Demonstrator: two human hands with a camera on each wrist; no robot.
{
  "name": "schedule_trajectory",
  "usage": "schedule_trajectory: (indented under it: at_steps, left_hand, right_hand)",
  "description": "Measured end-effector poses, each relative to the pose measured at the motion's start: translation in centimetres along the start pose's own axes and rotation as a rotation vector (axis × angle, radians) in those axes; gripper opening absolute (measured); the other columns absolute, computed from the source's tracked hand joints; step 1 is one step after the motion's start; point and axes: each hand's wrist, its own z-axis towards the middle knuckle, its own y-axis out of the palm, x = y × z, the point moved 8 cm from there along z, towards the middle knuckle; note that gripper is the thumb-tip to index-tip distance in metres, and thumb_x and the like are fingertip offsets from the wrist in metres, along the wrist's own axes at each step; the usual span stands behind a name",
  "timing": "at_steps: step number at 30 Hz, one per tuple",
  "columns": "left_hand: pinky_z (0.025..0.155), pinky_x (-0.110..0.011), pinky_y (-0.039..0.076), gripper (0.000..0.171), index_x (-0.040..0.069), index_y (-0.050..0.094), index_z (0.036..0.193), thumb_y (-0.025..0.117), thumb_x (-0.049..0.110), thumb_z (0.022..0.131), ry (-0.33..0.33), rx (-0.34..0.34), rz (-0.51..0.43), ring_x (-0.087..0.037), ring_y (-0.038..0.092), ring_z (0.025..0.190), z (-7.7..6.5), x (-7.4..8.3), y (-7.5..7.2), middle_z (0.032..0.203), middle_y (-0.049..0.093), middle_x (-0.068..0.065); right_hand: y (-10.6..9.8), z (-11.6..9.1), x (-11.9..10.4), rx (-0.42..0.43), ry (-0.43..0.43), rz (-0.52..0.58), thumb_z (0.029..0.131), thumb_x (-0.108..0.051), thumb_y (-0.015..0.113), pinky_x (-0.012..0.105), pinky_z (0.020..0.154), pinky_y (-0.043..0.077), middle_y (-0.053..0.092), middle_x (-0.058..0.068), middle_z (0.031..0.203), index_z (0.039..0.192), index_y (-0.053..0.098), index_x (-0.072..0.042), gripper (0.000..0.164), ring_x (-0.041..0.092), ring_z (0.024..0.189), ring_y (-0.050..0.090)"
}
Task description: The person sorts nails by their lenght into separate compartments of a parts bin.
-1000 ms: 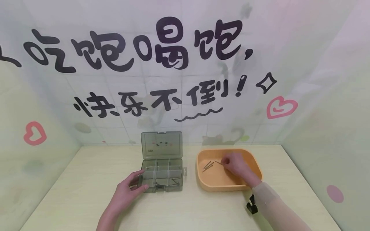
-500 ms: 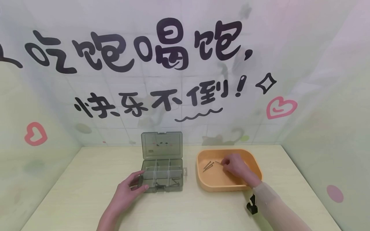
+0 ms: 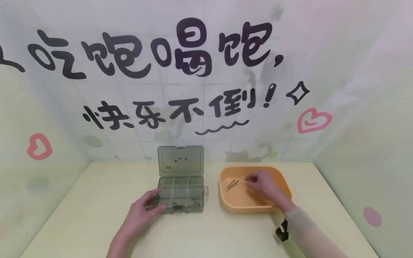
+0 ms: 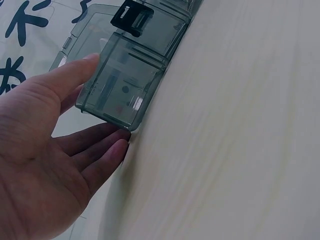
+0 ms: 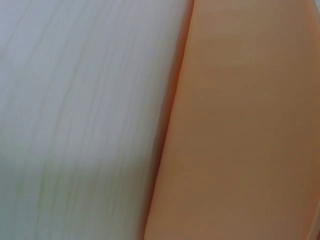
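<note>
A translucent grey-green compartment box [image 3: 195,209] stands on the table with its lid [image 3: 181,168] raised. My left hand [image 3: 141,214] holds it by the left end, the thumb on the front wall and the fingers around the side; the left wrist view shows this hand [image 4: 55,150] close up. Several screws [image 3: 194,202] lie in its front compartments. Inside the orange tray [image 3: 248,208], my right hand [image 3: 265,187] pinches a thin screw [image 3: 242,178] between thumb and fingertips. A few more screws [image 3: 232,185] lie left of it on the tray floor. The right wrist view leaves that hand out.
The pale wood-grain table [image 3: 206,236] runs under both containers, with a strip of it between box and tray. Behind stands a printed wall [image 3: 200,125]; side panels rise left and right. A black clip-like piece [image 3: 282,231] hangs at the right sleeve.
My right hand has lifted the pinched screw slightly off the tray floor, its tip shifting a little up and left. The left hand stays at the box.
</note>
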Motion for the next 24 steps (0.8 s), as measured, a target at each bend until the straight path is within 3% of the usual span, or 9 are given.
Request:
schedule_trajectory:
  at_steps: [7,14,24]
  left_hand:
    - [0.103,-0.043,0.053,0.065,0.009,0.053,0.148,0.081,0.021,0.091,-0.015,-0.007,0.0,-0.044,0.054,0.13,0.0,0.0,-0.1,0.138,0.057,-0.029]
    - [0.103,-0.044,0.053,0.064,0.01,0.054,0.147,0.081,0.021,0.09,-0.004,-0.001,0.005,-0.043,0.055,0.13,0.1,0.1,0.0,0.138,0.058,-0.028]
    - [0.103,-0.044,0.054,0.064,0.011,0.054,0.147,0.081,0.02,0.09,-0.005,0.002,0.006,-0.044,0.054,0.13,0.0,-0.1,0.0,0.139,0.057,-0.029]
  right_hand:
    - [-0.7,-0.4,-0.9,0.06,0.001,0.063,0.086,0.005,0.068,0.033,0.075,0.058,0.076,0.012,0.096,0.102,0.077,0.003,0.019,0.021,0.086,0.067]
    - [-1.3,-1.0,-2.1,0.108,-0.034,0.092,0.084,0.008,0.068,0.029,0.071,0.056,0.075,0.014,0.094,0.1,0.078,0.003,0.019,0.018,0.082,0.066]
    - [-1.2,-1.4,-4.2,0.127,-0.1,0.108,0.083,0.009,0.068,0.025,0.066,0.052,0.074,0.009,0.09,0.097,0.079,-0.001,0.021,0.013,0.077,0.06]
